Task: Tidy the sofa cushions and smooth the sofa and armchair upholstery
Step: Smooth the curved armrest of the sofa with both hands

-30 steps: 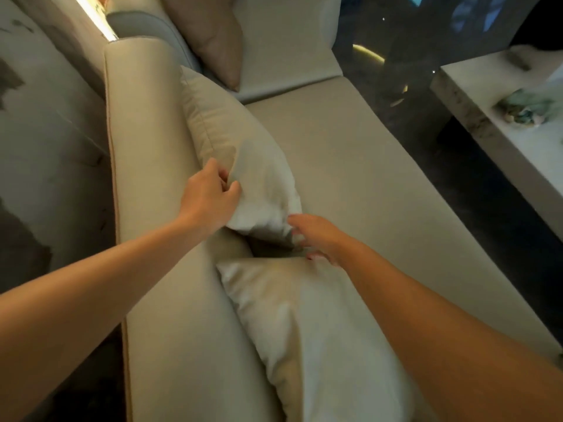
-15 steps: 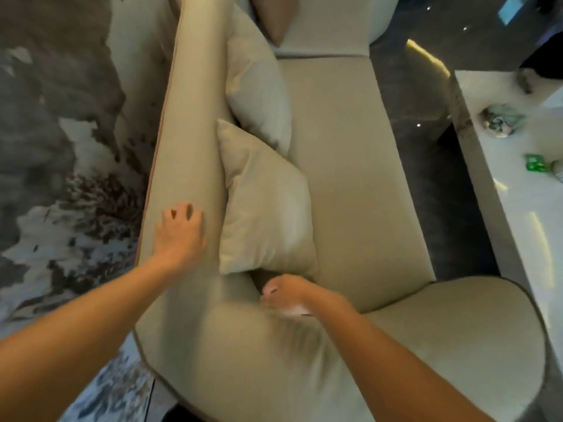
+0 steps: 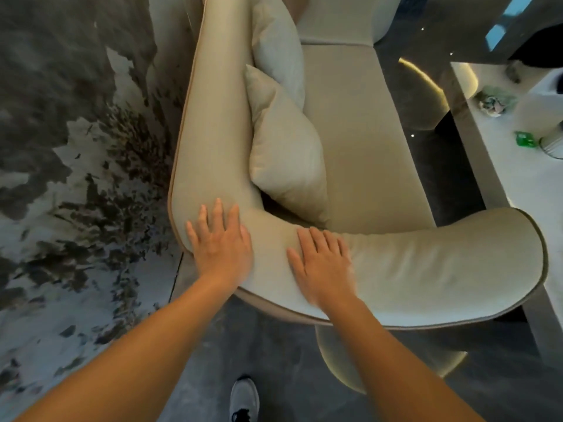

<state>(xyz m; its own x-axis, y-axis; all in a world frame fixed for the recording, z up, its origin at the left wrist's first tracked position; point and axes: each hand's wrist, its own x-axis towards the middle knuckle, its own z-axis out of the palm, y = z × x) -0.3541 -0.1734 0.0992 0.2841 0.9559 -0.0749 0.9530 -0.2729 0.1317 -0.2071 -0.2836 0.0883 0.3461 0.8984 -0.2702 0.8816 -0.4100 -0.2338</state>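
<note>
Both hands have come back from the cushions and now lie on the curved arm of the sofa (image 3: 426, 269). Nearest to the viewer, a grey shoe (image 3: 243, 397) stands on the dark floor (image 3: 274, 345) below the arm. The left hand (image 3: 221, 245) is open and flat, fingers spread, at the corner where the arm meets the backrest. The right hand (image 3: 323, 263) is also open, palm down, just beside it on the padded arm; it holds nothing and looks a little blurred.

Behind the hands, the near cushion (image 3: 286, 153) leans against the backrest, its long axis running away from the viewer, its lower corner close to the arm. The far cushion (image 3: 278, 50) stands behind it, partly overlapped, along the same line. The seat beside them is bare and gives free room. To the right, across a narrow strip of floor, a pale surface (image 3: 518, 184) carries a small green object (image 3: 524, 139).
</note>
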